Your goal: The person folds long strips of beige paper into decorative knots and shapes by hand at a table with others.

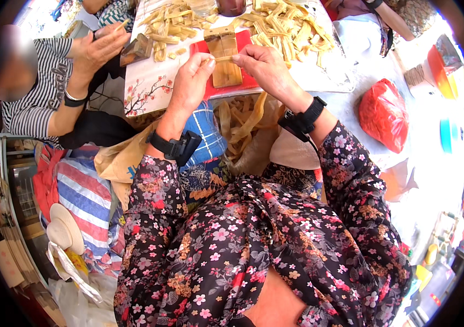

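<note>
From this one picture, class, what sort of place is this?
Probably an informal handcraft workspace: both hands hold a tan strip over a wooden block, with heaps of cut strips on the table.

a crumpled red plastic bag [383, 114] lies on the table [352, 103], right of the red tray [245, 82]. a tan paper bag [120, 158] with a blue mark sits below the tray's left corner. flat cardboard boxes [5, 256] lean far left.

Single head-worn fisheye view, steeply downward, close over lap and table [150, 87]
</note>
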The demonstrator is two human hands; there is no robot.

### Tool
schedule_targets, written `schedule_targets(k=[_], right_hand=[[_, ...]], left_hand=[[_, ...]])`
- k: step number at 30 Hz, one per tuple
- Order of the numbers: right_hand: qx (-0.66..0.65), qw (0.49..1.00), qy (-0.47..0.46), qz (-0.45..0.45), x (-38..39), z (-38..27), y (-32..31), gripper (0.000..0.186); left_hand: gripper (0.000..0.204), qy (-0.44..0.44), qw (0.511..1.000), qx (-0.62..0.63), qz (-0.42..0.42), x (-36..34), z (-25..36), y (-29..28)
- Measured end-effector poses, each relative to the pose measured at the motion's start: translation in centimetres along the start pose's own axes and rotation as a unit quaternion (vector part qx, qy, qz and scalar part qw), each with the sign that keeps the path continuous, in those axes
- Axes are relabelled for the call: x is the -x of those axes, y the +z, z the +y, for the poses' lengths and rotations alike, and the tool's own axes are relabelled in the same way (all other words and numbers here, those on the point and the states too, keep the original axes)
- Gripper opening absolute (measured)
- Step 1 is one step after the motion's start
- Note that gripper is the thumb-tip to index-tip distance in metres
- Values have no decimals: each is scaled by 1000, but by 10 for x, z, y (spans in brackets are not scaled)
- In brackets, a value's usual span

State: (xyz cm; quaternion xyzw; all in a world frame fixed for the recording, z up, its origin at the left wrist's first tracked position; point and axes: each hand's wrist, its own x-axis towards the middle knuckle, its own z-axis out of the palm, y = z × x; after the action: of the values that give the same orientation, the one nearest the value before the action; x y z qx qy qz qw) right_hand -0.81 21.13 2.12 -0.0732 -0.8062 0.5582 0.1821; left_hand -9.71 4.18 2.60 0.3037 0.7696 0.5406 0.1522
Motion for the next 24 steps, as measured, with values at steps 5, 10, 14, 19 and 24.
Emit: schedule_targets(k=[5, 10, 14, 19, 24], right_hand=[[129, 992, -8, 7, -9, 14, 9, 31], [256, 965, -44, 35, 7, 28, 4, 27], [208, 968, -125, 55, 37, -14, 1, 16], [-23, 982, -187, -4, 79, -45, 28, 15], [-117, 985, -79, -98, 93, -32, 39, 16]], left_hand=[[22, 2, 986, -169, -2, -14, -12, 0], [19, -46, 973, -225, -1, 13, 0, 0], [22, 167, 942, -287, 40, 56, 4, -2], [43, -234, 803, 528, -148, 96, -24, 34], [21, -285, 825, 483, -69, 85, -3, 29]])
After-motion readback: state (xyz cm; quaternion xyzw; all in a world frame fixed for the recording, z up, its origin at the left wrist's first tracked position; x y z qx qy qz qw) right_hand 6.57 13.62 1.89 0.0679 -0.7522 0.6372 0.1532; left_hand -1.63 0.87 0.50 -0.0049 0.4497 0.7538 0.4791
